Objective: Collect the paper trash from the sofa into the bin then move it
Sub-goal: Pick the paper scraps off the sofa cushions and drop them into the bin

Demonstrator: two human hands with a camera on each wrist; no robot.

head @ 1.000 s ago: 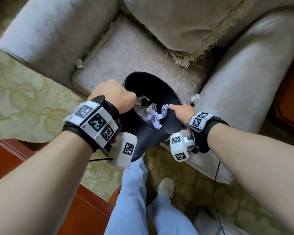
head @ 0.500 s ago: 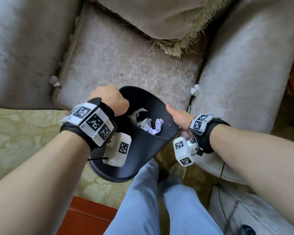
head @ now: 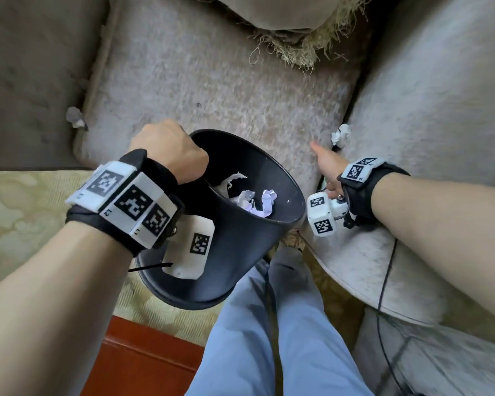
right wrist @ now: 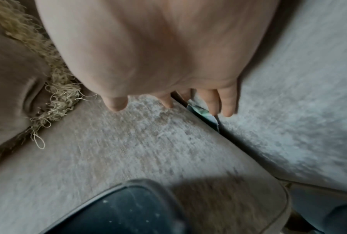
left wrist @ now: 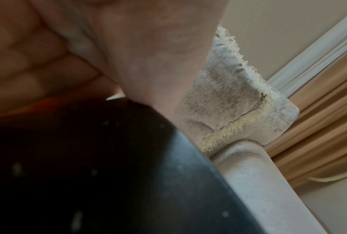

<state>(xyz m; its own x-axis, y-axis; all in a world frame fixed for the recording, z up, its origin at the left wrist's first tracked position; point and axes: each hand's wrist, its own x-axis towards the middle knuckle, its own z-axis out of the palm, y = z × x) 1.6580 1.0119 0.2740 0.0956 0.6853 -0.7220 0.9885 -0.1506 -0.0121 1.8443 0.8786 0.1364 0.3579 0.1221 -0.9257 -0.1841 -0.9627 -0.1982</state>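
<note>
Paper scrap [right wrist: 200, 112] (perhaps greenish) half-hidden

The right hand [head: 327, 164] has left the rim of the bin [head: 286, 195], where its fingers rested a second ago, and now reaches with straightened fingers [right wrist: 227, 102] toward the paper wad [head: 340, 135] lodged beside the bin, in the sofa's seat gap.

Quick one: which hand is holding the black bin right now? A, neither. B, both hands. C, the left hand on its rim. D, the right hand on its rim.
C: the left hand grips the rim of the black bin, while the right hand reaches, fingers out, toward the sofa gap.
</note>
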